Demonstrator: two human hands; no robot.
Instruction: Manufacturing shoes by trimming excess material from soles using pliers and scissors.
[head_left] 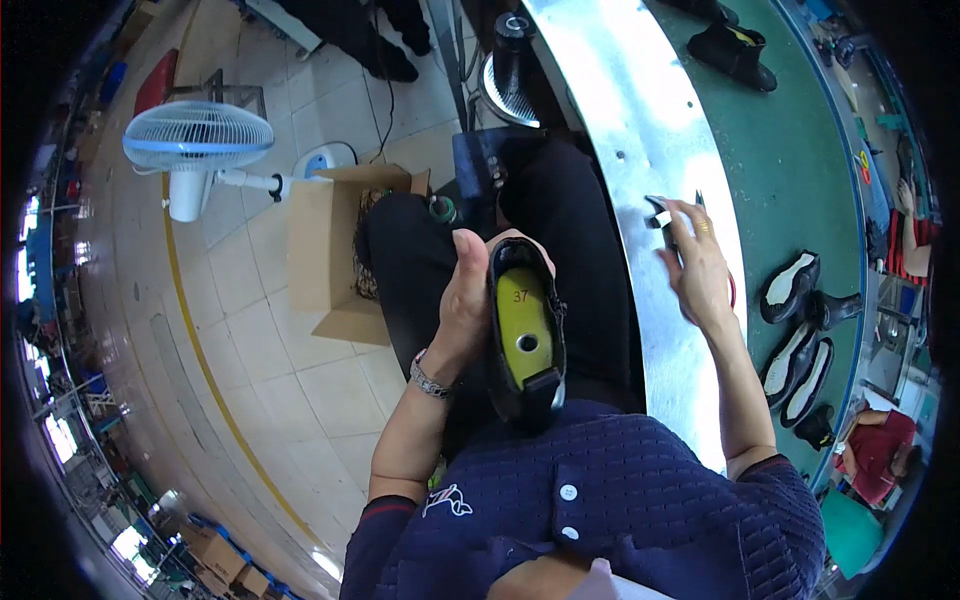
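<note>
My left hand (465, 305) is wrapped round a black shoe upper (522, 405) above my lap. A yellow-green shoe last (520, 325) with a round hole fills it and faces up. Over the shiny metal bench (670, 370) on the right, my right hand (702, 272) reaches forward, thumb and fingers apart. Right at its fingertips lies a small dark tool with a white part (660, 217); I cannot tell whether the fingers touch it. Another dark pointed tip (699, 197) shows beside the fingers, and a red curved piece (732, 291) peeks out by the wrist.
An open cardboard box (325, 250) stands left of my knees, near a white-blue fan (198, 150). Beyond the bench, a green surface (790, 190) carries several black shoes (790, 285). A black post machine (513, 70) rises ahead. Another person (880, 450) sits at far right.
</note>
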